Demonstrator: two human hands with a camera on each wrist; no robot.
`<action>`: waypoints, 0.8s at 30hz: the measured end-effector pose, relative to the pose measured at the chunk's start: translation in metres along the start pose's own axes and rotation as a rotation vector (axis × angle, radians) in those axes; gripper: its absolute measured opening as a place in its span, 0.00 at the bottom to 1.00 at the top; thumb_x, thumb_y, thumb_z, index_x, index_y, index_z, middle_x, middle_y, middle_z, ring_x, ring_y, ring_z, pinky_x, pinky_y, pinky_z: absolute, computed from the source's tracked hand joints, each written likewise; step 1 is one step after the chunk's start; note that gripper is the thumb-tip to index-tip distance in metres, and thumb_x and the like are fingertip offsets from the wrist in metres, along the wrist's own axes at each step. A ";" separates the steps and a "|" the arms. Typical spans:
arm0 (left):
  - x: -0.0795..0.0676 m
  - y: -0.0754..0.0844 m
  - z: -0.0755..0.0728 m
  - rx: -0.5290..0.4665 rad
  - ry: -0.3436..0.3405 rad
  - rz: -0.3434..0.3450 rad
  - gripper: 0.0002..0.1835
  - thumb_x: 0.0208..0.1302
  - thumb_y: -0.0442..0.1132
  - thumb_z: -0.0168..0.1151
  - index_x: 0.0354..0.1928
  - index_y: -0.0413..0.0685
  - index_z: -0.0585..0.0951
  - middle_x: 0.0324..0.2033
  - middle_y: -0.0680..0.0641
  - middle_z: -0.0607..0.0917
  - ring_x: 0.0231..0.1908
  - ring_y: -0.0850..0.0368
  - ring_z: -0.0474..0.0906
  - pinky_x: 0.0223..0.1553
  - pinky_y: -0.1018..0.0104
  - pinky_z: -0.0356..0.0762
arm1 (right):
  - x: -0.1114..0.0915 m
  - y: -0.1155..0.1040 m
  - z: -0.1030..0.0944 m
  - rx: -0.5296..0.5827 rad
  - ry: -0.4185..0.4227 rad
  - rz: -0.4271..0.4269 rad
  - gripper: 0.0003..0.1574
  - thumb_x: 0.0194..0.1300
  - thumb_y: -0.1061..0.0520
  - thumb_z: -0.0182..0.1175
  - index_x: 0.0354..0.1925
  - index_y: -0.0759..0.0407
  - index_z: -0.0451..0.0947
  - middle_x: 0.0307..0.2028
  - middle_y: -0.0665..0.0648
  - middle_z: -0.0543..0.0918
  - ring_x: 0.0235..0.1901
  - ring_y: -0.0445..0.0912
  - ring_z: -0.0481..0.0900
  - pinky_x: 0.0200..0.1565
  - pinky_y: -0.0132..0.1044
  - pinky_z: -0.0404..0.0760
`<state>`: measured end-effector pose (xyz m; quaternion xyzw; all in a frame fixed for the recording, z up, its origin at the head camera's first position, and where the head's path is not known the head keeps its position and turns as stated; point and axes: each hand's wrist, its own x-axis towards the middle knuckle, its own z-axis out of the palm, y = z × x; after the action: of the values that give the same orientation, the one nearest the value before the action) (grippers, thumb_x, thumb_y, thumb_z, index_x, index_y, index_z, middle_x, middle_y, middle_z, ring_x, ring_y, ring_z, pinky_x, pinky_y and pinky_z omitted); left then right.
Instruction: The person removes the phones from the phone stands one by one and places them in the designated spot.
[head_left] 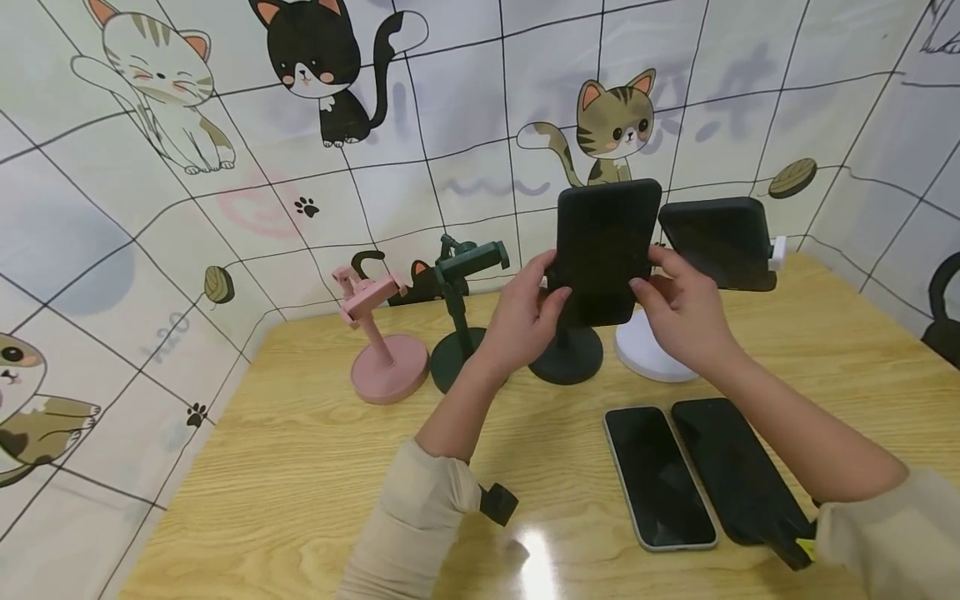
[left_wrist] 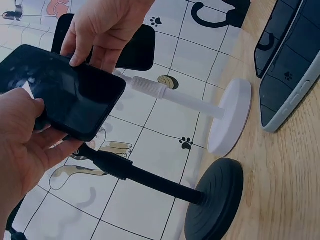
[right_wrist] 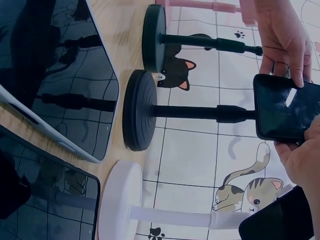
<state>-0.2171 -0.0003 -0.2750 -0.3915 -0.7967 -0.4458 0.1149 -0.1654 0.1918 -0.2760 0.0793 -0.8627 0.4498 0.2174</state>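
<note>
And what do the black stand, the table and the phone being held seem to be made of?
Black stand: probably plastic, mostly matte, with moulded-looking rings on its base; the pole could be coated metal.
Table: wood or wood-look laminate, somewhat glossy, showing grain and bright glare.
Held phone: probably glass-fronted, smooth and glossy, judging by the sharp reflection.

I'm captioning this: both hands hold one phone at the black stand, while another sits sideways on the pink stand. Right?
Wrong colour: the head view shows the sideways phone on the white stand. The left hand and right hand do hold the upright phone at the black stand.
</note>
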 end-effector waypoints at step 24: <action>-0.034 -0.001 -0.003 -0.139 0.141 0.304 0.20 0.56 0.23 0.57 0.52 0.30 0.71 0.44 0.37 0.78 0.37 0.54 0.81 0.33 0.74 0.76 | -0.030 -0.015 0.013 0.063 0.248 -0.457 0.23 0.43 0.82 0.59 0.42 0.73 0.77 0.33 0.64 0.78 0.27 0.31 0.69 0.33 0.16 0.70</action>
<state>-0.1953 -0.0210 -0.2917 -0.4822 -0.6858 -0.5035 0.2090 -0.1377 0.1711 -0.2844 0.2232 -0.7747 0.4221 0.4146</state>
